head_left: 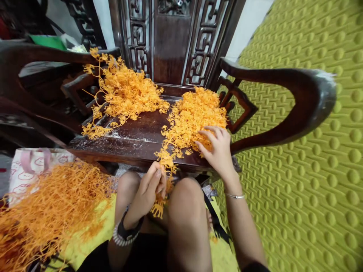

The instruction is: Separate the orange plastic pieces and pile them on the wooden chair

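My left hand is closed at the chair's front edge, above my knees. Between its fingers is a branched orange plastic strand, part of which hangs below the hand. The strand's upper end runs up to the right-hand pile of small orange plastic pieces on the seat. My right hand rests at the near right side of that pile, fingers spread and curved over it. Whether any piece lies under its fingertips is hidden. A second pile of orange plastic pieces, with longer stems, sits at the seat's left.
The dark wooden chair has curved armrests on both sides and a carved back. A tangle of thin orange plastic stems is at lower left, by a white bag with pink handles. Yellow dotted padding covers the right side.
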### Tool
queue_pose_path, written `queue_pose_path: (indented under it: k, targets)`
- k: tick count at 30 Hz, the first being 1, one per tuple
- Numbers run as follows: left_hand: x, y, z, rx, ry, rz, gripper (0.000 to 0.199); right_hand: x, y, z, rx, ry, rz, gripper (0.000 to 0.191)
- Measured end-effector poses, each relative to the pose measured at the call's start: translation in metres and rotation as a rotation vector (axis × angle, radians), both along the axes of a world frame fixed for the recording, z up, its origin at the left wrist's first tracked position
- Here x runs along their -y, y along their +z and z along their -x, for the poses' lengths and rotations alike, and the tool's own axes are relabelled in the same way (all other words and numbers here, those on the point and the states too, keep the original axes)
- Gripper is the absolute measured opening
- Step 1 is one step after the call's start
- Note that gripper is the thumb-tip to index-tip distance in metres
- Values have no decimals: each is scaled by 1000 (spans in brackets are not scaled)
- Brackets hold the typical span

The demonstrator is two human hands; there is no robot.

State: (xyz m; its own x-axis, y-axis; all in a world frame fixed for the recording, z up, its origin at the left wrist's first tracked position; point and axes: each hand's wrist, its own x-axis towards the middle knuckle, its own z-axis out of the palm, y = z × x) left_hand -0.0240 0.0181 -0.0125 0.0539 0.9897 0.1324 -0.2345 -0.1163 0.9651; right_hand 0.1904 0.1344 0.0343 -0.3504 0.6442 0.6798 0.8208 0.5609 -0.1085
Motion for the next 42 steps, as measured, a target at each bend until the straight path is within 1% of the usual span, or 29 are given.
queue_pose_path:
  k: [2, 3, 4, 6, 7, 8, 9, 10, 12, 13, 15, 17, 18, 20, 22, 24, 27, 29, 32, 35, 37, 39, 40, 41, 42]
  targets:
    - [0, -9, 4, 155, -55, -21, 30, 20, 1, 3, -227, -6, -44, 21]
    - [1, -15, 8, 203, -56, -29, 32, 32, 0, 5, -360, -9, -60, 20]
    - [4, -21, 12, 219, -35, -29, 33, 45, -4, 7, -507, -18, -72, 18]
    - [12, -30, 22, 197, 47, -4, 34, 70, -19, 10, -790, -80, -81, 11]
    - [16, -32, 28, 182, 88, 8, 36, 80, -30, 11, -899, -127, -41, 13]
    - [21, -34, 33, 173, 125, 17, 38, 89, -41, 10, -976, -169, 39, 19]
    - [25, -33, 38, 170, 155, 25, 39, 96, -53, 8, -1019, -198, 150, 23]
    - [29, -32, 43, 172, 184, 31, 40, 102, -64, 5, -1035, -204, 281, 27]
    - [34, -28, 50, 181, 252, 42, 42, 111, -80, -5, -1036, -156, 531, 34]
    - [36, -26, 53, 190, 298, 50, 41, 116, -86, -11, -1039, -125, 611, 37]
    - [37, -23, 56, 217, 412, 70, 42, 125, -93, -25, -1051, -90, 701, 39]
    - [36, -23, 55, 251, 513, 103, 43, 134, -97, -39, -1056, -23, 818, 35]
    - [36, -24, 54, 269, 541, 122, 45, 137, -99, -46, -1050, 23, 886, 33]
    - [34, -28, 52, 294, 536, 155, 47, 141, -103, -57, -1034, 110, 1005, 37]
    - [31, -32, 49, 302, 497, 163, 47, 140, -108, -64, -1017, 141, 1051, 42]
    - [28, -36, 49, 297, 482, 138, 44, 135, -112, -65, -995, 151, 1068, 42]
    - [25, -40, 51, 267, 485, 110, 35, 130, -116, -57, -972, 197, 1124, 45]
    - [24, -42, 55, 218, 463, 137, 32, 130, -119, -49, -974, 220, 1151, 49]
    - [25, -42, 60, 176, 422, 191, 30, 133, -118, -39, -977, 220, 1180, 52]
    - [26, -42, 62, 279, 378, 195, 30, 137, -107, -33, -976, 204, 1205, 51]
    - [25, -43, 59, 354, 322, 213, 33, 136, -91, -30, -918, 150, 1156, 46]
    - [24, -46, 54, 386, 243, 249, 36, 128, -68, -24, -768, 81, 1060, 38]
    - [23, -47, 50, 385, 201, 264, 36, 123, -56, -20, -678, 69, 1009, 33]
    - [23, -48, 45, 380, 160, 276, 37, 116, -44, -15, -601, 88, 965, 29]
    - [22, -48, 39, 375, 121, 284, 37, 109, -32, -9, -543, 138, 928, 28]
